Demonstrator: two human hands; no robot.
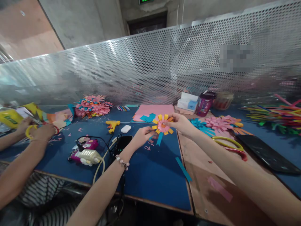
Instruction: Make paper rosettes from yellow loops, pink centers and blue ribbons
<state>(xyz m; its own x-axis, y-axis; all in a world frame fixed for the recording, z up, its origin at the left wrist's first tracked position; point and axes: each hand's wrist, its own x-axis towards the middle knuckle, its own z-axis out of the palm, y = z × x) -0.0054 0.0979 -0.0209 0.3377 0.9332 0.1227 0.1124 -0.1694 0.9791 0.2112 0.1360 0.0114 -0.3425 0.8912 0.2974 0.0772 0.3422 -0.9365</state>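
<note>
Above the table I hold up a paper flower with curled yellow petals and a pink middle. My left hand, with a beaded bracelet at the wrist, pinches its left edge. On the other side, my right hand has its fingers closed at the flower's upper right petals. A blue paper strip with a notched end hangs below the flower; how it is joined on is hidden. Behind the hands, blue paper pieces lie on pink paper sheets. Small pink paper scraps are beside my left hand.
A yellow glue gun, white earphone case and power strip with cables lie to the left. Scissors, a phone and finished flowers are right. A co-worker's hands hold scissors at far left.
</note>
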